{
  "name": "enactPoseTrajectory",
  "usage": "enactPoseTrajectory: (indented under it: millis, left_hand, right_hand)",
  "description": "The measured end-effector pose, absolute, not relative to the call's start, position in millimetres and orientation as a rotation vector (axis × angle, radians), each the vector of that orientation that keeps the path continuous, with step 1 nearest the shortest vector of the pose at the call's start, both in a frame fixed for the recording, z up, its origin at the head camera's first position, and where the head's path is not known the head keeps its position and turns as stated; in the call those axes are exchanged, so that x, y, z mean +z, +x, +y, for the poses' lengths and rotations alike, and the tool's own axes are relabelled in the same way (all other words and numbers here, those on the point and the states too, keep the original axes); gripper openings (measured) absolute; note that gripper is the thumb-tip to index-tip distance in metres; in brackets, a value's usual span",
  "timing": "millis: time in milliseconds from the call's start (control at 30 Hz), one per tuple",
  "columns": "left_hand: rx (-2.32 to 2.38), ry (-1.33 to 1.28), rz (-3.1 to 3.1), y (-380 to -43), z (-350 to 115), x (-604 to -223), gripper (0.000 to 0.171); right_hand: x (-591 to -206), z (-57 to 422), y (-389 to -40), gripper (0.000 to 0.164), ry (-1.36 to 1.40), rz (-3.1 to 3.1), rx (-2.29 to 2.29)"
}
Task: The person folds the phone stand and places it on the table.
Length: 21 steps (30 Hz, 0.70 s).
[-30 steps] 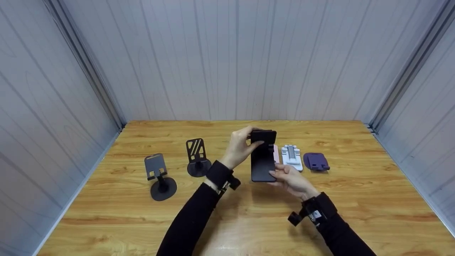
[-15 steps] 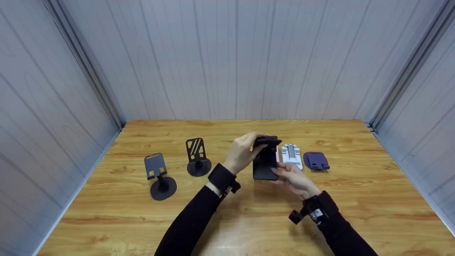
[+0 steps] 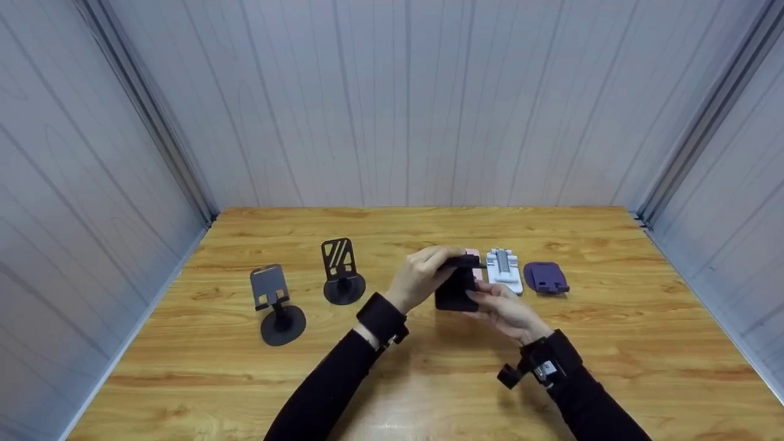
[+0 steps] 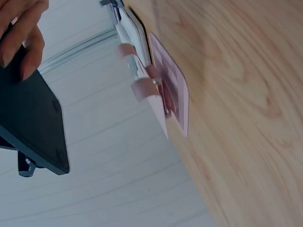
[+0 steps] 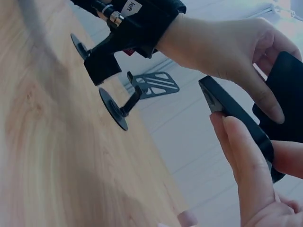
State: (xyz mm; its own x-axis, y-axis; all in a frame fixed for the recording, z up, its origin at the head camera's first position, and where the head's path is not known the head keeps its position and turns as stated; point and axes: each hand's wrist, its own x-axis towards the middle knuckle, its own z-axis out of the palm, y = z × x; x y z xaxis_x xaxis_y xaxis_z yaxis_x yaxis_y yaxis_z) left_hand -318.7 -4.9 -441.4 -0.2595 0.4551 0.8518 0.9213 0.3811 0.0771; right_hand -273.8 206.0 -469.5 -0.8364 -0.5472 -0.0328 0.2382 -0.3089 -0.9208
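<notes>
A black folding phone stand is held above the table between both hands. The left hand grips its upper plate, which leans forward over the base. At the lower right, the right hand pinches the base between thumb and fingers, as the right wrist view shows. Just behind the held stand lies a pink phone stand, partly hidden in the head view. Beside it is a white phone stand, then a purple phone stand, both folded low.
To the left, a grey phone stand and a black slotted phone stand stand unfolded on round bases. The wooden table meets pale panelled walls at the back and sides.
The upper plate of the black phone stand has tilted forward and down toward its base, with the left hand moving down along with it. The right hand stays nearly still.
</notes>
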Motion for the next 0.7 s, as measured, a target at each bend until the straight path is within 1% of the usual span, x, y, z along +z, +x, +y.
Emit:
enactPoseTrajectory:
  millis: [67, 100, 167, 233, 300, 367, 400, 500, 700]
  left_hand:
    - [-0.822, -1.224, -1.921, -317.3, -8.4, -439.4, 0.03]
    - [-0.87, -1.242, -1.952, -316.2, -10.2, -437.9, 0.033]
    - [-1.0, -1.258, -2.013, -312.9, -13.0, -434.0, 0.036]
    - [-1.146, -1.214, -2.069, -308.4, -14.4, -430.0, 0.045]
    - [-1.293, -1.124, -2.131, -303.7, -14.8, -426.0, 0.051]
    - [-1.434, -1.008, -2.199, -299.7, -15.7, -423.7, 0.06]
    - [-1.493, -0.942, -2.242, -297.8, -16.7, -423.2, 0.062]
    - [-1.672, -0.771, -2.362, -295.8, -20.9, -425.0, 0.062]
    - [-2.246, -0.543, -2.435, -294.1, -27.6, -432.6, 0.064]
  right_hand:
    - [-470.9, 205.4, -272.7, 0.037, -0.392, 1.455, -2.174]
    - [-471.0, 205.0, -272.2, 0.036, -0.39, 1.463, -2.174]
    - [-470.7, 205.4, -271.8, 0.038, -0.366, 1.483, -2.17]
    - [-468.4, 205.2, -271.6, 0.043, -0.326, 1.512, -2.168]
    - [-466.5, 206.1, -271.6, 0.047, -0.302, 1.533, -2.17]
    - [-465.1, 207.1, -272.0, 0.043, -0.282, 1.535, -2.179]
    - [-464.5, 207.4, -272.0, 0.04, -0.276, 1.534, -2.185]
    - [-464.2, 208.3, -272.2, 0.035, -0.28, 1.522, -2.199]
    - [-463.4, 207.8, -272.5, 0.035, -0.287, 1.539, -2.199]
